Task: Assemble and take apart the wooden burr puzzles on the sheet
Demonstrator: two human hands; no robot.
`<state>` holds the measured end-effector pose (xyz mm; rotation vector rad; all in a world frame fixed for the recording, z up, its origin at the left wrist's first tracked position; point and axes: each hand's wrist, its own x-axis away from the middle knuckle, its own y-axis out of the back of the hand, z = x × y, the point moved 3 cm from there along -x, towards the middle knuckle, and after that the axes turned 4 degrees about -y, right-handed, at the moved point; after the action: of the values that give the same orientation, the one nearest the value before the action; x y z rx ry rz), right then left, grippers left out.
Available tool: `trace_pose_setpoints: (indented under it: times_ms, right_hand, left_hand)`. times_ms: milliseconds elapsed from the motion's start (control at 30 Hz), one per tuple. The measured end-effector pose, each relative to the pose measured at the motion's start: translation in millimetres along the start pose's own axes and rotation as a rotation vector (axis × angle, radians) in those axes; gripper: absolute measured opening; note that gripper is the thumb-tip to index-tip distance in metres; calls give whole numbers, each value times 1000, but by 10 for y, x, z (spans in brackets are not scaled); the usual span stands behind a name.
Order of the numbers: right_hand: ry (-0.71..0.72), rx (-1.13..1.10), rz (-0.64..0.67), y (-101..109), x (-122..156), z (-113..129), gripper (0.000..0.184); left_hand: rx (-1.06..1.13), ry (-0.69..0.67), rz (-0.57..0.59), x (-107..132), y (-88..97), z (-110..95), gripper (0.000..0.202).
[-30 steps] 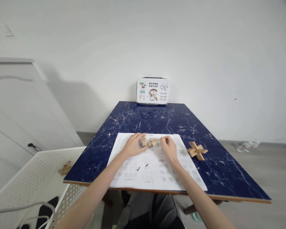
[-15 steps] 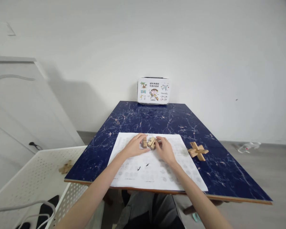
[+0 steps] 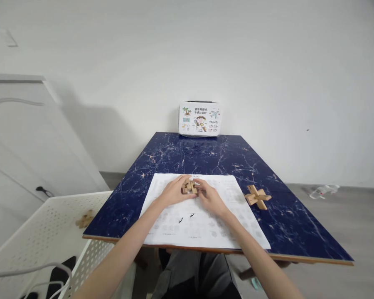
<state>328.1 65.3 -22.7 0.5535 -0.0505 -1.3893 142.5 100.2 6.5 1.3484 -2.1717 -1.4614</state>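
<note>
Plainly: TRAVEL on the case [image 3: 199, 119], blocks [image 3: 191, 187] over the sheet [image 3: 205, 238]

Two Chinese lines also mark the case, at the bench's [image 3: 196, 154] far edge. The blocks, near the sheet's far edge, show crossing bars, no single long axis discernible; pale brown wood. The left hand's [image 3: 173, 192] grip is clamped around them; the right hand [image 3: 212, 200] touches their right side, its grip unclear.
</note>
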Motion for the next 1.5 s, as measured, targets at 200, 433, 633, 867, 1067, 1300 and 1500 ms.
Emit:
trace_pose_setpoints:
  times_ms: [200,433,633,867,1067,1300,1500]
  right_hand:
    - [16,-10,15,-15,-5,-48,56]
    - [36,14,33,-30,-7,-76,58]
    - [1,124,-76,-15,-5,-134,62]
    - [1,135,-144,-1,-12,-169,53]
    - [11,125,-163,9,-18,-177,43]
    - [25,125,-185,9,-11,-140,38]
    - [-10,100,-315,83,-34,-152,46]
  left_hand:
    - [-17,15,-25,-4,2,-12,70]
    - [-44,35,-20,-1,-20,19,67]
    - [-160,169,-105,-16,-3,62,56]
    - [-434,436,-281,72,192,226,41]
    - [-570,566,-262,184,413,418,47]
    - [-603,588,-290,198,475,349,54]
    - [-537,436,-368,131,480,152,47]
